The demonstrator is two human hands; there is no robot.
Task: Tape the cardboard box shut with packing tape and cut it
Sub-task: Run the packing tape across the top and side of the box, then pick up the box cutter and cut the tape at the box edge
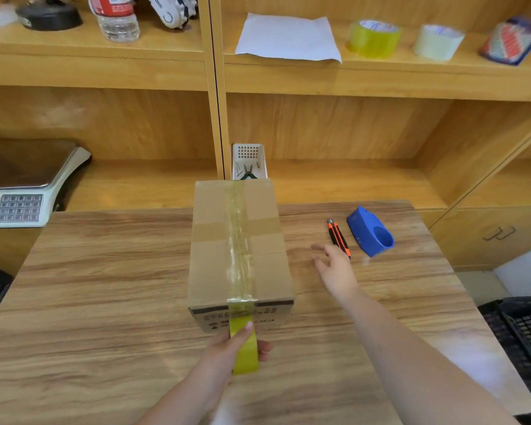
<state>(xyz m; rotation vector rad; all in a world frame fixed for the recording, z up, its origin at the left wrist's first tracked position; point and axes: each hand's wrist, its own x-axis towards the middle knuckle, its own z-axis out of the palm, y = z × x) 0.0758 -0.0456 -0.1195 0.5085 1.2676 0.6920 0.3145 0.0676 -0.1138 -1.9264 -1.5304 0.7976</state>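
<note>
On the wooden table (105, 286) sits the cardboard box (239, 250), long side pointing away from the person, which makes sense since the seam runs that way and the strip of packing tape (238, 240) follows it from the far edge to the near one. That strip comes over the near top edge and down the front face, where it meets the yellow-green tape roll (245, 348). The left hand (227, 348) has its fingers wrapped round the roll with a thumb pressed on the outer face, so the tape looks pulled taut against the box, probably to keep it from lifting while it gets cut.

The right hand (334, 268) is out over the table to the right of the box, fingers spread wide and holding nothing, a bit blurry. It's just short of the orange and black utility knife (338, 237), which lies beside a blue tape dispenser (371, 230). My guess is the knife was parked there to be within easy grabbing range, and that's what the hand is going for.

So taping looks basically done, cutting not yet. Tricky bit next: slicing near the thumb without nicking it or the box.
</note>
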